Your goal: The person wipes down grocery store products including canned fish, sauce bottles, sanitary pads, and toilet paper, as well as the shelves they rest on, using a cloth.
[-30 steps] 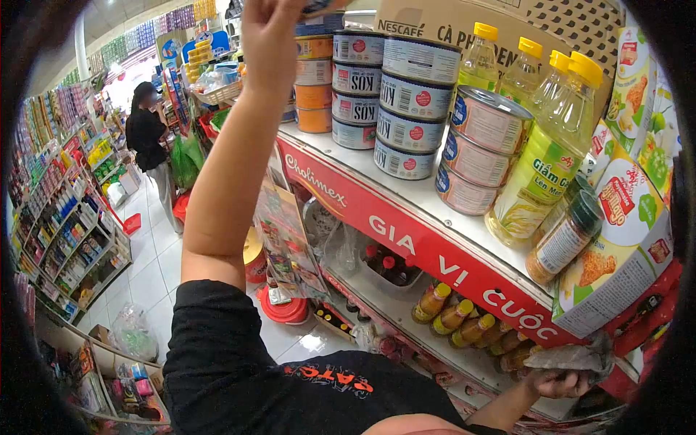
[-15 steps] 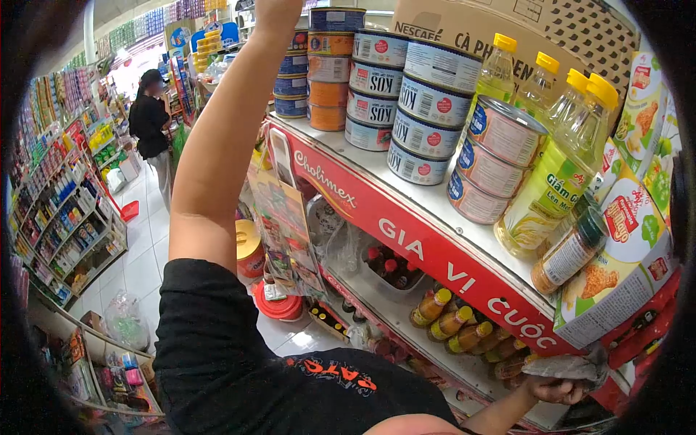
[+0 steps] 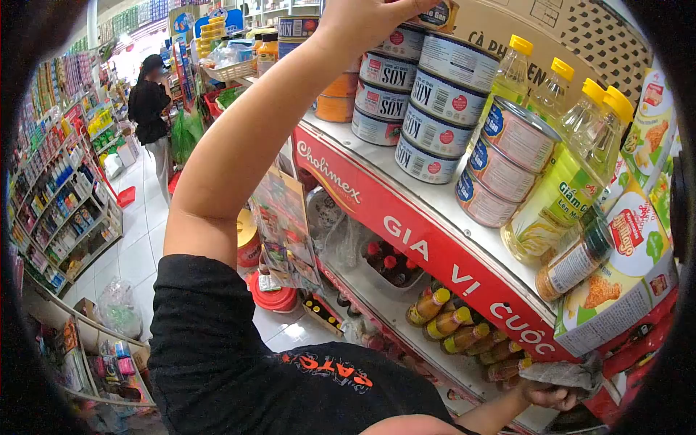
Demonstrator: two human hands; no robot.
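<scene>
My left hand [image 3: 366,22] reaches up at the top edge of the view, fingers closed on an orange-brown pâté can [image 3: 438,16]. That can sits right at the top of the stacked KOS cans [image 3: 444,101], and part of it is cut off by the frame. Behind my left forearm, a stack of orange cans [image 3: 336,109] is partly hidden. My right hand [image 3: 552,396] grips a crumpled grey cloth [image 3: 564,373] low at the right, beside the shelf edge. Pink-labelled pâté cans [image 3: 500,163] stand to the right of the KOS stacks.
Yellow-capped vinegar bottles [image 3: 569,185], a seasoning jar [image 3: 575,261] and Aji-mayo boxes [image 3: 616,254] line the shelf's right end. Sauce bottles [image 3: 446,322] lie below the red shelf strip [image 3: 406,232]. A person [image 3: 150,109] stands in the aisle. A red-lidded bucket [image 3: 272,293] is on the floor.
My left hand has moved right and come down into view, and a pâté can now shows in its fingers above the KOS cans. My right hand, with the cloth, has shifted slightly.
</scene>
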